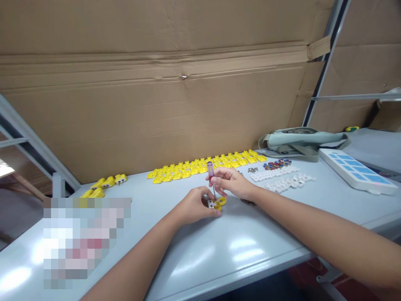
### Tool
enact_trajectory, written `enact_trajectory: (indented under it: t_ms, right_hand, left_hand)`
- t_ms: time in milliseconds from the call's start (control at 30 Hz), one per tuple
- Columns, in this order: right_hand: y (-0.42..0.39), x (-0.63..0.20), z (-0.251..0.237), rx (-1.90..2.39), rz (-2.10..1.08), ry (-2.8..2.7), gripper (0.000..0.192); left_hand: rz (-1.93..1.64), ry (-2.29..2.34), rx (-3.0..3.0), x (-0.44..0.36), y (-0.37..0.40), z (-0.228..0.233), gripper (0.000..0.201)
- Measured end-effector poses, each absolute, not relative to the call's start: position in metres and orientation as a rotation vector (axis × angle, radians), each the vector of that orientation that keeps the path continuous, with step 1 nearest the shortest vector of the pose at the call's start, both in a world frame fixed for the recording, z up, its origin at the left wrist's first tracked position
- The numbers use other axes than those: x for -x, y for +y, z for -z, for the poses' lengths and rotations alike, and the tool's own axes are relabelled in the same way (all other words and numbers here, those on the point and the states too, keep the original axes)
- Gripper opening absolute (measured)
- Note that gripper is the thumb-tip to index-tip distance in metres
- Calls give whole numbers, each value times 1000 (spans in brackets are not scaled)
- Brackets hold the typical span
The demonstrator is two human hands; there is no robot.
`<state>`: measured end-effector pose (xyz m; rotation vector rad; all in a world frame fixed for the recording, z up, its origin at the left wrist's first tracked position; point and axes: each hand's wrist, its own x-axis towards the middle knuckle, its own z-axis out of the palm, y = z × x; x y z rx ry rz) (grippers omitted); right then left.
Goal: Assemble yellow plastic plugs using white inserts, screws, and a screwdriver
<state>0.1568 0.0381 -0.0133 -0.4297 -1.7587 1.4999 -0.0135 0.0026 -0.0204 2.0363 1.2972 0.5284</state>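
Yellow-and-white small plastic assembly (216, 203) pinned to the pale grey glossy tabletop (219, 255) near its middle, pinched by thumb and fingertips of the left hand (196, 205). Looks like a thin grip on a small, smooth piece: could skid sideways on the shiny surface under downward pressure. Just right of it, a slim metal-shafted screwdriver with a clear purplish handle (211, 169), standing nearly upright with its tip down in the assembly. Could cam out and jab the left fingertips, which sit right beside the tip. Held by the right hand (230, 182), fingers curled lightly around the lower handle; cannot tell how firm that hold is from this angle. Could also drop a fastener, likely to roll away on the slick top.

Materials, from the left: a small cluster of yellow moulded plastic housings (103, 186), rounded and glossy, near the table's back edge. Behind everything, a creased brown cardboard sheet (156, 104), matt, with a fold line across it. Further along, a long row of matching yellow plastic housings (206, 165), packed edge to edge against the cardboard. Then a tiny heap of dull metal screws (252, 169), a scatter of small red and blue pieces (277, 164), and two strips of small white plastic parts (282, 179), blocky and closely laid. Beyond them, a soft grey-green fabric bag (300, 142), slumped with loose straps. At far right, a flat white rectangular tray with blue panels (357, 171), hard-edged and smooth.
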Motion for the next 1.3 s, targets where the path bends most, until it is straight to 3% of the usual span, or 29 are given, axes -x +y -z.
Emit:
enact_trajectory:
  t_ms: [167,433,767,1033,1300]
  right_hand:
    - [41,-159,16,385,-1619,-1710,34]
    - [40,-158,18,503,-1458,-1715,29]
    - [55,-171,21,548,-1301,-1940,24]
    - [51,-169,19,510,-1455,-1894,29]
    - [53,-166,24,541,-1514,-1764,28]
  left_hand:
    - [-510,1352,-2030,14,2,20,43]
    - [-549,1275,-2021,11,0,17,35]
    - [-497,1324,-2061,14,1,15,39]
    - [-468,1292,-2065,17,3,16,45]
    - [-464,1267,-2084,17,4,16,38]
